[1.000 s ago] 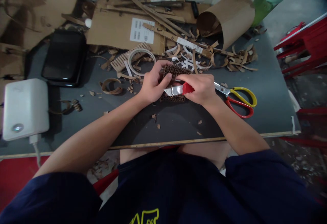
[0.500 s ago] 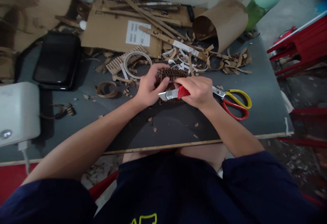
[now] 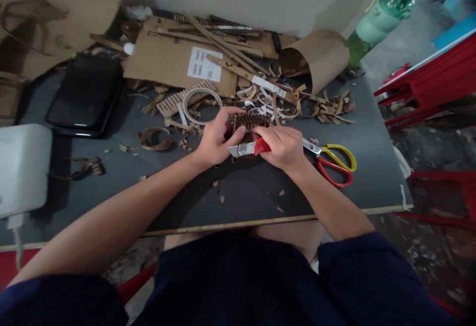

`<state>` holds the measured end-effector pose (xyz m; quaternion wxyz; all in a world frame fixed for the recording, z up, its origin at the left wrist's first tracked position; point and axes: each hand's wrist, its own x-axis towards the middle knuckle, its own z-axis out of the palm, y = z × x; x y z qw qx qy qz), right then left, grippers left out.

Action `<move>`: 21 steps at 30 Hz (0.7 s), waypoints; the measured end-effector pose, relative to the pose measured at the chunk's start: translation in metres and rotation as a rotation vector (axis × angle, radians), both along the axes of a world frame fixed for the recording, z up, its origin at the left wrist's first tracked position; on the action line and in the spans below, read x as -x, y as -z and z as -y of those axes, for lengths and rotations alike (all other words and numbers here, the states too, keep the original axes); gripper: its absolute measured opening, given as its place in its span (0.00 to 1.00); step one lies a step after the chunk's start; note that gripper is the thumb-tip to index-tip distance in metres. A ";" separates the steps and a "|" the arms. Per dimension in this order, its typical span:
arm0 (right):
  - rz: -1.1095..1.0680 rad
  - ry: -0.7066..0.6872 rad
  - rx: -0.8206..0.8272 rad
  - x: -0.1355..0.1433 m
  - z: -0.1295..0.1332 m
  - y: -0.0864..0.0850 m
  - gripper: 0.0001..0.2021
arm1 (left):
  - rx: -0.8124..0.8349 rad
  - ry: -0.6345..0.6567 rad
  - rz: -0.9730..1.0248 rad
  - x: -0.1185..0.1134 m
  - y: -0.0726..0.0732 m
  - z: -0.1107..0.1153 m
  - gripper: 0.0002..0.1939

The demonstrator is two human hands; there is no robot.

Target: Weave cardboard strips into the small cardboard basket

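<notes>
Both hands unmoved; grey table (image 3: 372, 137) strewn with cardboard scraps (image 3: 327, 105)

Bare desk (image 3: 241, 202) lies open in front of my hands. Scissors (image 3: 329, 160) block the right, cardboard scraps (image 3: 282, 100) crowd behind, and a tape ring (image 3: 203, 105) sits to the left rear.

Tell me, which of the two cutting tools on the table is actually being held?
The red-handled utility knife, gripped in the right hand over the corrugated cardboard piece. The scissors with yellow and red handles lie untouched on the table, just right of that hand.
</notes>
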<state>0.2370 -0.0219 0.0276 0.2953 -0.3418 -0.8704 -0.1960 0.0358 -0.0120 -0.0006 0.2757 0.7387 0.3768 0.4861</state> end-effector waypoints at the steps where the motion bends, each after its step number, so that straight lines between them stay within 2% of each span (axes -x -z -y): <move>1: 0.001 -0.002 -0.012 0.001 0.000 0.000 0.10 | 0.000 0.002 -0.005 0.000 0.000 0.000 0.15; 5: 0.010 -0.004 -0.030 0.003 0.000 -0.001 0.09 | -0.001 0.001 -0.016 0.001 0.000 -0.001 0.15; 11: 0.015 0.083 0.089 0.004 0.003 0.000 0.04 | 0.030 0.047 -0.014 0.001 -0.001 -0.001 0.17; 15: -0.210 0.073 0.185 0.002 0.004 0.000 0.05 | 0.051 0.016 0.020 0.001 0.006 -0.004 0.21; 17: -0.369 0.138 0.205 -0.003 0.000 0.000 0.05 | 0.058 -0.029 0.064 0.001 0.013 -0.007 0.22; 21: -0.549 0.262 0.069 -0.019 -0.013 -0.002 0.09 | 0.058 -0.053 0.095 0.001 0.018 -0.009 0.23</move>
